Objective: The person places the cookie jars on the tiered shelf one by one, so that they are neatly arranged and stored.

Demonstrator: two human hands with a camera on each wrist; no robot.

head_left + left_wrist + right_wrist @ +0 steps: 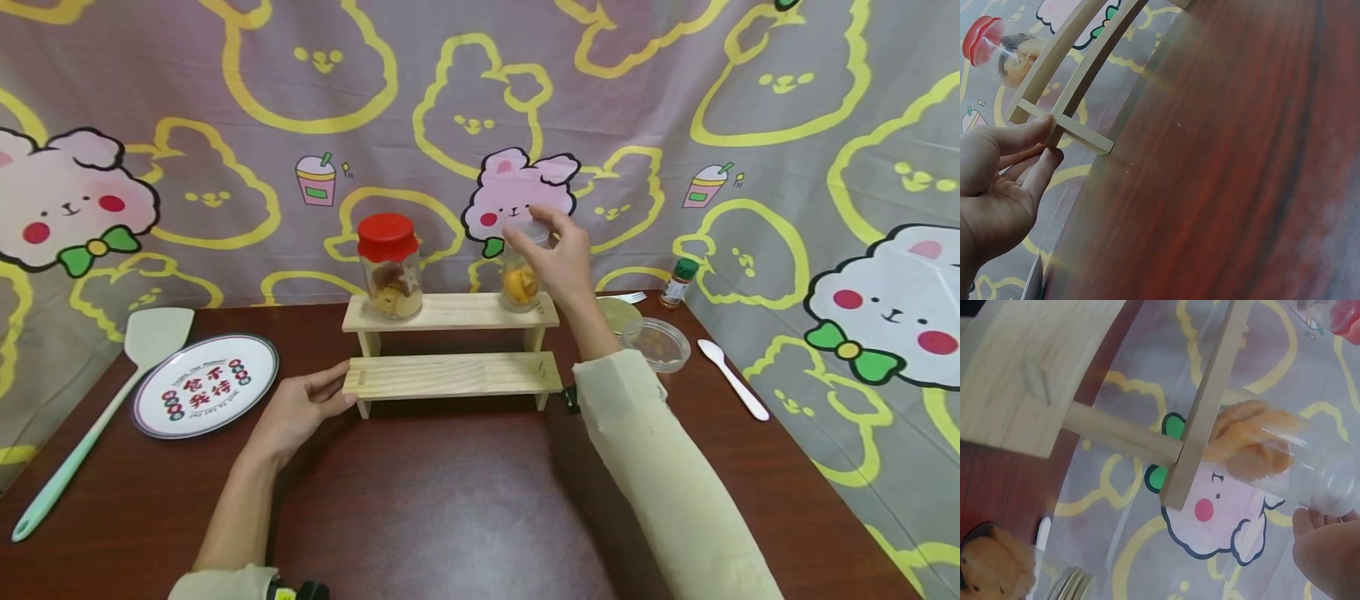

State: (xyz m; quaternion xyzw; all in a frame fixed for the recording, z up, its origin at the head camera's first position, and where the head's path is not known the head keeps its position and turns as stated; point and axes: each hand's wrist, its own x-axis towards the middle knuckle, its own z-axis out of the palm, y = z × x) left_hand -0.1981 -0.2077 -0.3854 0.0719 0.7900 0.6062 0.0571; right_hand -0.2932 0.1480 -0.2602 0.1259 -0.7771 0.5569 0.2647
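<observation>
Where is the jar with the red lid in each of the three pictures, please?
Head: the red-lidded jar is left of centre, standing on the wooden rack.
Left wrist: the red-lidded jar is at upper left, tilted in the picture.
Right wrist: only part shows, cut off at the upper right corner.
Shared landmark: the wooden rack.

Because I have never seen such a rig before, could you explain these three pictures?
No machine works here, only a person's bare left hand and right hand. The large picture comes from a camera on the head; the smaller two come from cameras on the wrists.

On the dark table stands a wooden rack with two steps; a plate and spatula lie left of it, a white spoon right.

The left hand pinches the rack's left end. The right hand holds a clear jar with orange contents by its top, at the upper step's right end. A red-lidded jar stands at that step's left end.
</observation>
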